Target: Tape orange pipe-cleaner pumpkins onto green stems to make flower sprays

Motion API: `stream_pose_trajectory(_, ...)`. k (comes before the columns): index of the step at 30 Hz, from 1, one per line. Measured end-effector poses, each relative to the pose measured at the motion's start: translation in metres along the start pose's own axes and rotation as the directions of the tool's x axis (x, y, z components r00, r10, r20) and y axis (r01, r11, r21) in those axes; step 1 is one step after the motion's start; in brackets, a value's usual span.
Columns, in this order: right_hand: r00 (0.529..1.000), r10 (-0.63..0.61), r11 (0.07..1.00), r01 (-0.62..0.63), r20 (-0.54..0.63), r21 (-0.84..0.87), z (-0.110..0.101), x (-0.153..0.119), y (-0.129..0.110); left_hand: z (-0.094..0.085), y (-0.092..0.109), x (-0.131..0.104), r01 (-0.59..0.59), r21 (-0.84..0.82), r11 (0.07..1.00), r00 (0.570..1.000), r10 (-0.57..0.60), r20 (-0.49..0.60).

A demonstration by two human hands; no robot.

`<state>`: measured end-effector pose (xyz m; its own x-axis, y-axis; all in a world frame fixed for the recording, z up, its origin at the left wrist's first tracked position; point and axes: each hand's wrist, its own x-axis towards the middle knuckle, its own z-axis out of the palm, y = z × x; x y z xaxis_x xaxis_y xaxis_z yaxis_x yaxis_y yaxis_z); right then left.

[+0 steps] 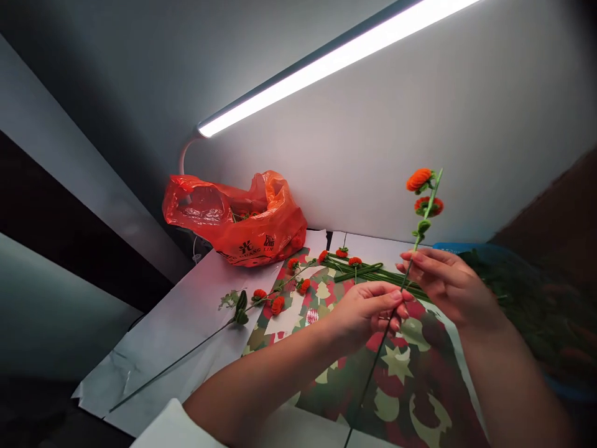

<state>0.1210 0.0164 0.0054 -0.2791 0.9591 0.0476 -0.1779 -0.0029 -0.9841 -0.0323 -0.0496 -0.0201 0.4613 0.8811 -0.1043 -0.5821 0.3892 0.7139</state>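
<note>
A long thin flower stem [383,333] slants upward between my hands, with two orange blooms [428,206] and small green leaves near its pale green top. My left hand [368,311] pinches the dark stem at its middle. Just above it, my right hand [438,277] closes on the stem below the leaves. On the table to the left lies another long stem [175,362] with orange blooms [277,305] and dark green leaves [241,308]. Several green stems [359,272] and loose orange flowers [355,261] rest behind my hands.
A red plastic bag [252,230] with flowers inside stands at the back left. A patterned sheet [340,392] covers part of the table [140,367]. A lit lamp bar [326,62] hangs above. At the right is a clear bag [536,311] of greenery.
</note>
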Motion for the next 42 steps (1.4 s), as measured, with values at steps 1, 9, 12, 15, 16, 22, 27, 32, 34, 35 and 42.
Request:
stream_pose_trajectory(1, 1.0, -0.017, 1.0, 0.017, 0.008, -0.016, -0.001, 0.0, 0.0, -0.001, 0.0, 0.0, 0.029, -0.042, 0.999, 0.999, -0.028, 0.034)
stream_pose_trajectory(9, 0.986, -0.165, 0.967, 0.156, -0.028, -0.203, 0.003, -0.001, -0.002, 0.004, 0.0, -0.001, -0.129, 0.232, 0.964, 0.982, 0.157, -0.105)
stream_pose_trajectory(12, 0.978, -0.202, 0.949, 0.18, -0.059, -0.26, 0.007, -0.002, -0.003, 0.01, 0.0, -0.003, -0.202, 0.32, 0.926, 0.935, 0.279, -0.218)
stream_pose_trajectory(15, 0.981, -0.182, 0.965, 0.164, -0.072, -0.205, 0.008, -0.003, -0.005, 0.011, 0.002, -0.004, -0.193, 0.299, 0.934, 0.938, 0.265, -0.222)
stream_pose_trajectory(16, 0.984, -0.168, 0.973, 0.155, -0.065, -0.172, 0.008, -0.004, -0.005, 0.01, 0.003, -0.004, -0.179, 0.281, 0.943, 0.951, 0.239, -0.196)
stream_pose_trajectory(22, 0.997, -0.059, 0.997, 0.061, 0.04, -0.04, 0.002, -0.004, 0.0, -0.003, 0.001, -0.001, -0.009, 0.038, 0.999, 1.0, 0.009, -0.003)
stream_pose_trajectory(27, 0.999, -0.037, 0.999, 0.036, 0.04, 0.038, 0.008, -0.001, 0.004, -0.006, -0.002, 0.003, -0.007, 0.042, 0.999, 1.0, 0.007, -0.002)
stream_pose_trajectory(32, 0.999, -0.039, 0.997, 0.04, 0.026, -0.073, 0.018, 0.004, 0.01, -0.004, -0.003, 0.004, -0.119, 0.312, 0.943, 0.957, 0.193, -0.218)
stream_pose_trajectory(34, 0.998, -0.055, 0.994, 0.057, 0.032, -0.09, 0.02, 0.005, 0.012, -0.004, -0.001, 0.004, -0.162, 0.381, 0.91, 0.925, 0.275, -0.264)
stream_pose_trajectory(35, 0.997, -0.066, 0.994, 0.068, 0.034, -0.091, 0.021, 0.006, 0.013, -0.004, 0.0, 0.004, -0.181, 0.397, 0.9, 0.913, 0.304, -0.273)
stream_pose_trajectory(42, 0.989, -0.122, 0.992, 0.123, 0.083, -0.013, 0.022, 0.003, 0.012, -0.005, 0.002, 0.006, -0.223, 0.348, 0.91, 0.903, 0.327, -0.277)
